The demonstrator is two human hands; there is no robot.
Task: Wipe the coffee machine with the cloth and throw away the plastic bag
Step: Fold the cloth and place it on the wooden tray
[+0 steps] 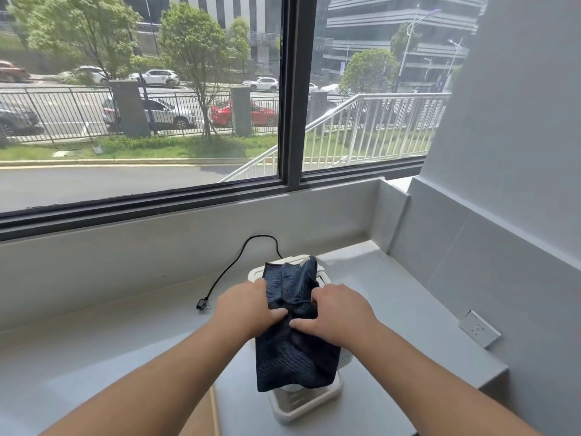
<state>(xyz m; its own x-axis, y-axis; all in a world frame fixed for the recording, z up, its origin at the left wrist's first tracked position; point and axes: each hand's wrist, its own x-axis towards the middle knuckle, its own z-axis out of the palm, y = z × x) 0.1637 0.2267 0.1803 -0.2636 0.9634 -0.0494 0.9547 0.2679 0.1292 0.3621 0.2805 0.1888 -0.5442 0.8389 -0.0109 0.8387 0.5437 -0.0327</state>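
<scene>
One dark navy ribbed cloth (295, 347) lies draped over one white plastic coffee machine (303, 404), covering most of its top and front. Only the machine's rear corner and its drip-tray base show. The machine stands on the pale grey counter (94, 341), near the right-hand corner below the window.

Two hands are in view, side by side on the cloth. The left hand (243, 309) bunches the fabric with curled fingers and thumb, and the right hand (339, 313) pinches the fold just beside it.

One thin black power cord (232, 265) loops from behind the machine, and its single plug (202, 305) lies loose on the counter. One white wall socket (479, 328) sits on the right wall.
</scene>
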